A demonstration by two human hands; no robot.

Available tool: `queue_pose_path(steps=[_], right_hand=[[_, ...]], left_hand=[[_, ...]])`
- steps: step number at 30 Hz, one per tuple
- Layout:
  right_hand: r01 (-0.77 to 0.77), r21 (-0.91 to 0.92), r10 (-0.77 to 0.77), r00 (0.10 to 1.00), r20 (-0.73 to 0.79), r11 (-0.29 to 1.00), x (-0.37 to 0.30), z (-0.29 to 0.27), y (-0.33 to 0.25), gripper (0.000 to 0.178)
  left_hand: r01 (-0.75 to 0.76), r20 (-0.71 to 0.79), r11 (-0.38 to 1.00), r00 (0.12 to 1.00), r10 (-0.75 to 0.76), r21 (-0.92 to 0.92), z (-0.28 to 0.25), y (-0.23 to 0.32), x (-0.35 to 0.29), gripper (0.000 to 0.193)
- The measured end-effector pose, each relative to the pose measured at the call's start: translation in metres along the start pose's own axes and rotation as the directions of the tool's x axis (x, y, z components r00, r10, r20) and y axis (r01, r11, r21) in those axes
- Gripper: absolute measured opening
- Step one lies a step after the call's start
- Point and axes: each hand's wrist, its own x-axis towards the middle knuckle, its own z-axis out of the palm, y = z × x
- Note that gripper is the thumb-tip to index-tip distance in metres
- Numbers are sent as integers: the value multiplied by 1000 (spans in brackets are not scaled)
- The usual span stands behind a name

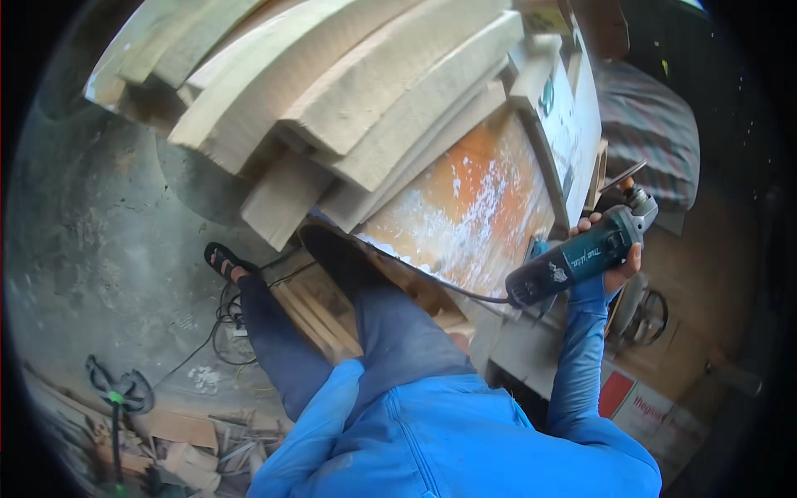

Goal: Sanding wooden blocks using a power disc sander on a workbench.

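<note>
My right hand (628, 267) is wrapped round the body of a dark teal angle grinder (581, 259), held up at the right beside the workbench. Its metal head and thin disc (623, 176) point away from me, apart from any wood. A dark cord (473, 295) runs from the back end of the grinder along the bench's near edge. My left sleeve (328, 407) hangs down by my thigh, and the hand itself is hidden. Several thick curved wooden pieces (365, 83) lie side by side on the bench (465, 207), whose orange top is worn and flecked with white.
Wooden strips (311, 319) lie below the bench near my legs. Cables (224, 324) are coiled on the concrete floor (108, 232) at the left. Wood scraps (191, 456) are heaped at the lower left by a black stand-like object (120, 390). A striped cloth bundle (652, 124) sits at the far right.
</note>
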Motion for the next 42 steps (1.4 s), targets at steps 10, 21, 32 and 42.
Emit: queue_pose_path(steps=[10,21,32,42], right_hand=[[-107,55,100,987,126,993,11,5,19,68],[72,106,-80,994,74,992,-45,-104,2,69],[119,-63,-108,981,160,991,-138,-231,-24,66],[-69,10,67,987,146,998,-186,-322,22,69]], left_hand=[[16,217,984,976,24,-178,48,-45,18,24],[134,66,987,988,-140,88,-70,11,46,38],[-62,-747,776,232,623,628,-243,259,101,61],[229,-745,730,403,531,644,-172,280,137,60]])
